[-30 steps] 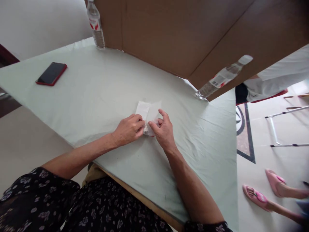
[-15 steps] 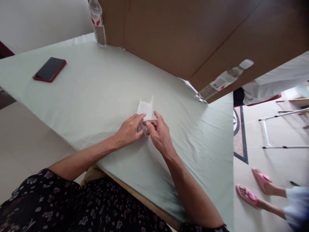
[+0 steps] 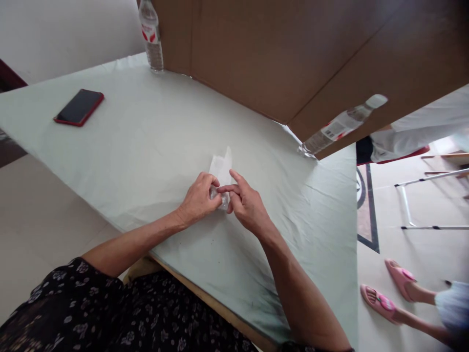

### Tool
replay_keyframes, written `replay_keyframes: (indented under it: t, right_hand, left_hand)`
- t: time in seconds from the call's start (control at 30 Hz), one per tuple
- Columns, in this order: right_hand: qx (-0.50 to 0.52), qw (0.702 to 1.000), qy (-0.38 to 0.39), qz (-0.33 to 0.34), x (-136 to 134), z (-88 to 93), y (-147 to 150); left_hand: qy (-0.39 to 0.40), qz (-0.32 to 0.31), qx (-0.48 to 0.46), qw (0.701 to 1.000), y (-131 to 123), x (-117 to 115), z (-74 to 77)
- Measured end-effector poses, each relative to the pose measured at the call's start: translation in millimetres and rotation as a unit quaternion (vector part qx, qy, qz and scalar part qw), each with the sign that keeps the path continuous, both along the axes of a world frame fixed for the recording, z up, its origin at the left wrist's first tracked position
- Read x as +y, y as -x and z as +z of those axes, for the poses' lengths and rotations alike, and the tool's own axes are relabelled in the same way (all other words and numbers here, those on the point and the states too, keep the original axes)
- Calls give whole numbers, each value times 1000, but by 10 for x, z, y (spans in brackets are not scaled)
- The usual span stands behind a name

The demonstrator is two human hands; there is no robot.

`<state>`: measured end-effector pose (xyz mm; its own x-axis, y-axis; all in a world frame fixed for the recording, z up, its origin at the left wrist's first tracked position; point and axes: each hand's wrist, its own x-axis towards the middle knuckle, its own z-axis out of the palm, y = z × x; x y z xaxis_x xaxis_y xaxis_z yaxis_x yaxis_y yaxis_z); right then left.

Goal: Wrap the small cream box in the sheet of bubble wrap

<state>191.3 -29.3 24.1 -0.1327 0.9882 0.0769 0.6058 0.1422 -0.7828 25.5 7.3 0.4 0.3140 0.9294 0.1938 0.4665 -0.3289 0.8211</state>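
A small thin white sheet (image 3: 222, 166), like paper or tissue, lies on the cloth-covered table with its far right corner raised. At its near end is a clear, shiny, crumpled piece (image 3: 224, 199), largely covered by my fingers. My left hand (image 3: 201, 195) is closed, its thumb and curled fingers gripping this near end. Opposite it, my right hand (image 3: 247, 200) holds the right side of the same end between thumb and fingers. One right finger reaches across to the left fingertips, and another points away from me.
A brown cardboard panel (image 3: 249, 54) stands along the back. One clear bottle (image 3: 152, 41) is upright at its left end; another bottle (image 3: 340, 127) leans at its right. A red-cased phone (image 3: 79, 107) lies at left. Beyond the right edge are a person's feet in pink slippers (image 3: 381, 304).
My right hand has shifted slightly right, and its finger now stretches across to the left fingertips. The sheet's raised corner looks wider and tilted more to the left. The view has shifted slightly.
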Motion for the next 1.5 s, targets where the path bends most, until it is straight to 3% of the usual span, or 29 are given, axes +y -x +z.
replay_keyframes:
  t: [0.13, 0.4, 0.5, 0.67, 0.83, 1.07, 1.3, 1.5]
  right_hand:
    - [29, 997, -42, -63, 119, -97, -121]
    - [-41, 998, -48, -6, 345, -245, -126]
    - [-5, 997, -53, -51, 369, -254, -144]
    - [52, 989, 15, -136, 485, -305, -247]
    - [93, 981, 101, -137, 724, -395, -228]
    - [100, 983, 115, -100, 942, -428, -149]
    - [227, 968, 103, -27, 838, -342, -101]
    - [279, 957, 76, 10, 580, -211, -84]
  left_hand:
    - [-20, -7, 11, 1000, 13, -13, -31]
    - [-190, -57, 92, 976, 9, -14, -99]
    - [-214, -66, 85, 971, 12, 7, -126]
    - [-209, -60, 72, 973, 24, 14, -155]
    - [-220, -57, 57, 972, 21, 15, -148]
    - [-202, -67, 40, 976, 25, 26, -159]
    - [-126, -64, 31, 990, 30, 17, -143]
    - [-76, 59, 40, 995, 39, -19, -119]
